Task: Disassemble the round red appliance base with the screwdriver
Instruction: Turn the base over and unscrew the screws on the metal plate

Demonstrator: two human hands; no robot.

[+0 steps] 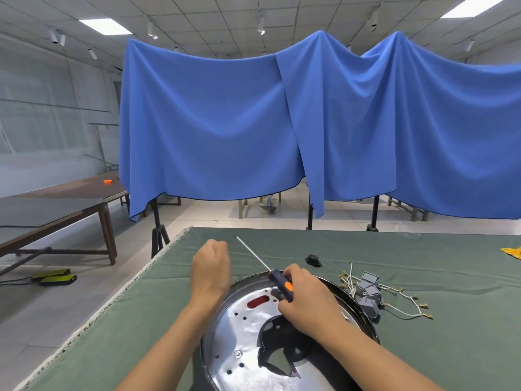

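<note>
The round appliance base (248,334) lies on the green table at bottom centre, its shiny metal inside facing up, with a red slot and a dark opening in it. My right hand (306,300) rests over its far part and grips the dark blue and orange handle of the screwdriver (277,279), whose thin shaft points up and left over the cloth. My left hand (210,266) hovers left of the base's far rim with its fingers curled; whether it holds anything is hidden.
A bundle of grey plastic connectors with white wires (372,294) lies right of the base. A small black part (313,260) sits behind it. A yellow object (513,252) is at the right edge. The green table's left edge (124,289) runs diagonally.
</note>
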